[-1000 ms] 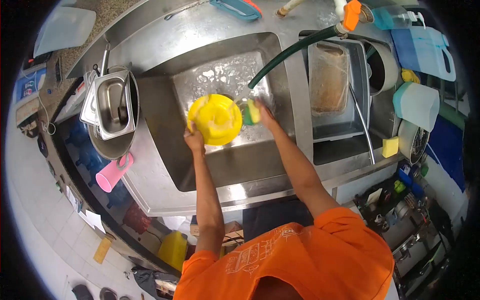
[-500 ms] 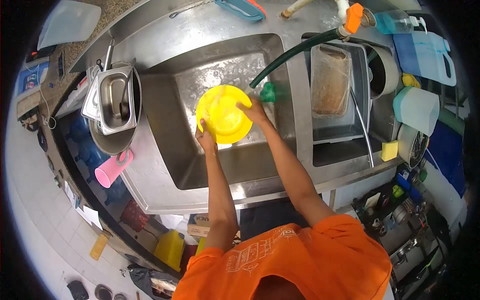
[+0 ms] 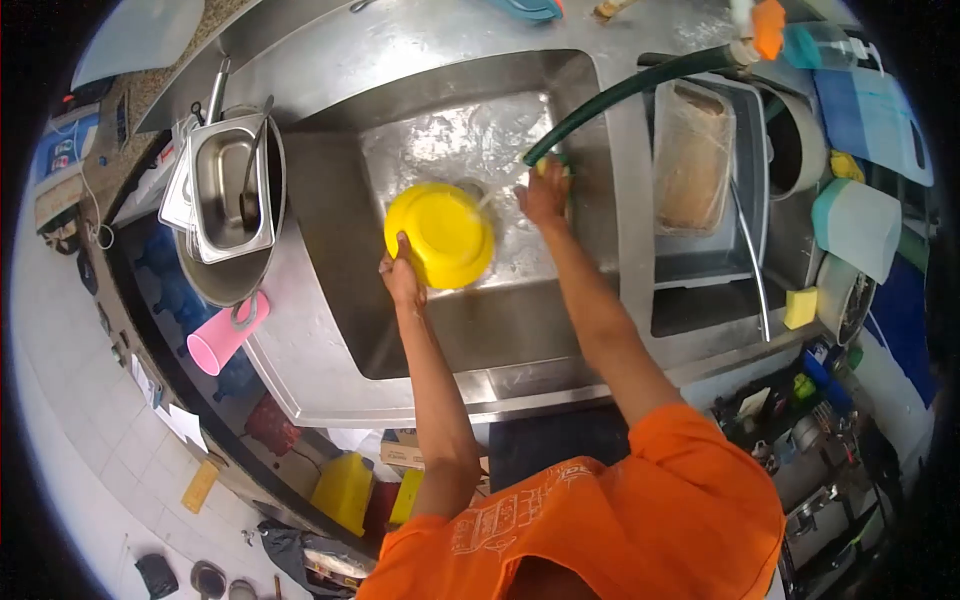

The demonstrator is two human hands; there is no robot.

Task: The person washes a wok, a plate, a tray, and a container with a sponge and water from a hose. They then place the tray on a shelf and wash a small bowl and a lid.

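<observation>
Here, inside the big steel basin (image 3: 500,345), the green hose (image 3: 625,92) slants in from two o'clock, and the round yellow dish (image 3: 447,232), no long axis to it, sits at one o'clock from the left hand (image 3: 403,280), which grips its rim. That's the nearer hand; the right hand (image 3: 545,198), at the dish's two o'clock and apart from it, covers a small sponge (image 3: 542,164), whether grasped or merely touched I can't tell.

The plate (image 3: 440,236) is yellow, the hose (image 3: 630,98) dark green.
</observation>
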